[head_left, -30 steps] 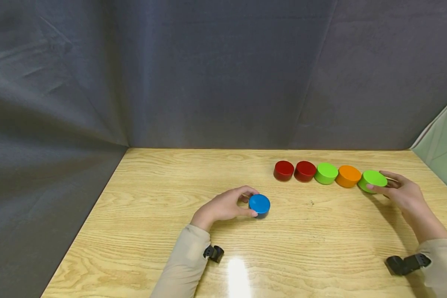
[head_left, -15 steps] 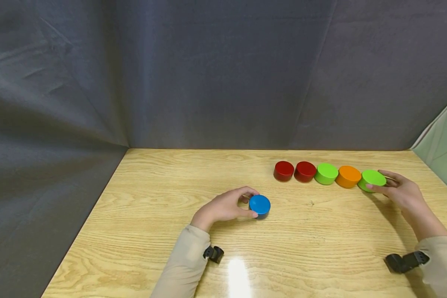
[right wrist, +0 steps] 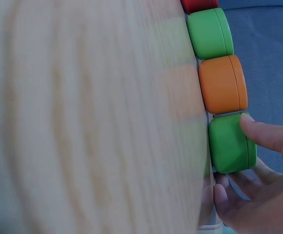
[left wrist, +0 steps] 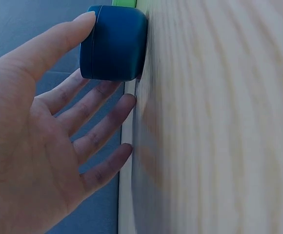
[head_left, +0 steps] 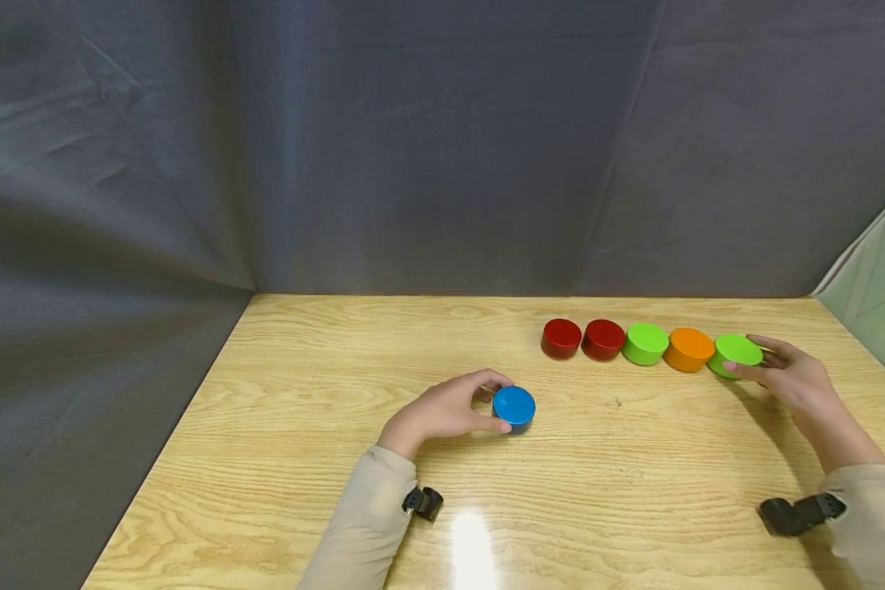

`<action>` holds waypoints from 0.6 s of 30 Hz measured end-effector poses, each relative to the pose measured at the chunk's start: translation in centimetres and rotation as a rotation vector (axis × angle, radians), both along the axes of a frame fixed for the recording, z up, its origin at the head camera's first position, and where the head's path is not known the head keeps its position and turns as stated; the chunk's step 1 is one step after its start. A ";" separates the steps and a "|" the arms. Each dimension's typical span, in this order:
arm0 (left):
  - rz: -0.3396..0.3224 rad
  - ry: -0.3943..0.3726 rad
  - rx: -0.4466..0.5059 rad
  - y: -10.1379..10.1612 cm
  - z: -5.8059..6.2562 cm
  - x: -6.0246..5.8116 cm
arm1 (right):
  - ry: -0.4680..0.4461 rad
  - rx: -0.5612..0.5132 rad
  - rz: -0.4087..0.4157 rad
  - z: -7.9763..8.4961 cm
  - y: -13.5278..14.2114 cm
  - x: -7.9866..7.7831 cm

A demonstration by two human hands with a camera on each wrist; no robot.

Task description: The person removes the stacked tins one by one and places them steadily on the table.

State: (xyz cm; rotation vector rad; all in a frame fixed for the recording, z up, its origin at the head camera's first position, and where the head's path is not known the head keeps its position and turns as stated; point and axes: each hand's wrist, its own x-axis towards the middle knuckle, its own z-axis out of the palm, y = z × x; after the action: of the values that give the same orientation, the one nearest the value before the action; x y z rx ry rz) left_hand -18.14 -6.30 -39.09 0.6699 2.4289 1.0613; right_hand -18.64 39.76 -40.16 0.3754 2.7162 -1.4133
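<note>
My left hand (head_left: 448, 407) holds a blue round tin (head_left: 515, 407) between thumb and fingers, near the middle of the table. The thumb lies at its lid edge in the left wrist view, with the other fingers spread behind and below the tin (left wrist: 114, 44). At the right end of a row, my right hand (head_left: 800, 381) grips a light green round tin (head_left: 734, 354). Beside that tin stands an orange tin (head_left: 689, 351), with only a thin gap between them in the right wrist view. Farther left come another green tin (head_left: 645, 344) and two dark red tins (head_left: 603, 341).
The wooden table (head_left: 302, 492) has a glossy light patch at its front. A dark grey cloth (head_left: 428, 147) hangs behind the table and along its left side. Black wrist cameras (head_left: 424, 502) sit on both sleeves.
My right hand and the green tin in it have shifted slightly left and back, closer to the orange tin. The left hand and the blue tin have barely moved.
</note>
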 end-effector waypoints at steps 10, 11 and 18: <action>0.013 0.103 -0.113 0.3 0.6 0.4 | 0.011 -0.004 0.023 -0.2 0.1 0.2; 0.012 0.109 -0.119 0.4 0.6 0.4 | 0.007 -0.013 0.022 -0.2 0.1 0.2; -0.009 0.153 -0.161 0.7 0.7 0.5 | 0.002 -0.035 0.022 -0.2 0.5 0.6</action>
State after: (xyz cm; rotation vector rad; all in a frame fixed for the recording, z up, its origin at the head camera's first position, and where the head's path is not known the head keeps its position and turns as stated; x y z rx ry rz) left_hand -17.61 -5.60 -38.41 0.7311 2.6049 0.8270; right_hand -18.03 40.24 -40.38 0.3411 2.6843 -1.4543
